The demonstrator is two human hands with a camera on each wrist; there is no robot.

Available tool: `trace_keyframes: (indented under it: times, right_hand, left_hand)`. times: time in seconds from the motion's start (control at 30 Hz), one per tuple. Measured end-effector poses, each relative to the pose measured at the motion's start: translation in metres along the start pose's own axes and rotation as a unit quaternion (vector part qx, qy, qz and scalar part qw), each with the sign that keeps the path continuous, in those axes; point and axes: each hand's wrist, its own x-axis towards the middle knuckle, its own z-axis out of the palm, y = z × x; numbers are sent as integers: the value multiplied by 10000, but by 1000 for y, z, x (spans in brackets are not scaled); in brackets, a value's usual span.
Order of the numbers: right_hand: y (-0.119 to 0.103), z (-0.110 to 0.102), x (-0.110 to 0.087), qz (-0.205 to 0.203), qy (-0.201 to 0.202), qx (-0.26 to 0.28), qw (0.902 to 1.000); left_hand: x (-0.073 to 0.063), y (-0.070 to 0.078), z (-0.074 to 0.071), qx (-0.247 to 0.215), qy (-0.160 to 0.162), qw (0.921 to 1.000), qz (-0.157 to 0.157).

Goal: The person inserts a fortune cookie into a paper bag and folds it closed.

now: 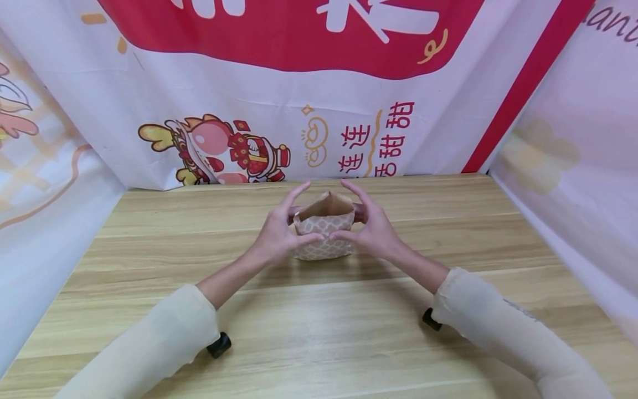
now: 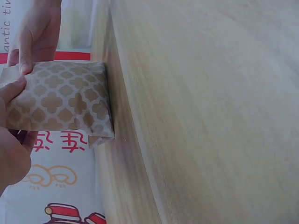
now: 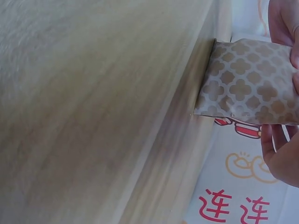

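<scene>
A small brown paper bag (image 1: 324, 224) with a pale lattice pattern stands upright on the table, its mouth spread apart at the top. My left hand (image 1: 276, 233) holds its left side, thumb on the front face and some fingers behind. On the opposite side my right hand (image 1: 379, 233) grips it likewise, the two thumb tips close together on the front. Both index fingers stick up beyond the bag's mouth. In the left wrist view the patterned bag (image 2: 65, 98) has its base at the tabletop; the right wrist view shows the bag (image 3: 247, 84) from the other side.
The wooden table (image 1: 309, 327) ends at the back against a white and red printed cloth (image 1: 269, 88). Printed cloth also hangs at the left (image 1: 45, 138) and right. Black cylindrical pieces (image 1: 219, 345) protrude under both cream sleeves (image 1: 154, 338).
</scene>
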Motion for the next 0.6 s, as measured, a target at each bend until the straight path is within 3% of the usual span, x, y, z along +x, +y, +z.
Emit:
trace_keyframes:
  times: [0.3,0.6]
  right_hand:
    - [4,2,0,120,150,146,9997]
    - [6,4,1,129,255,139,9995]
  left_hand:
    - [1,-3,3,-117,176,9997,-128]
    - [3,-5,6,-108,310,9995,-33]
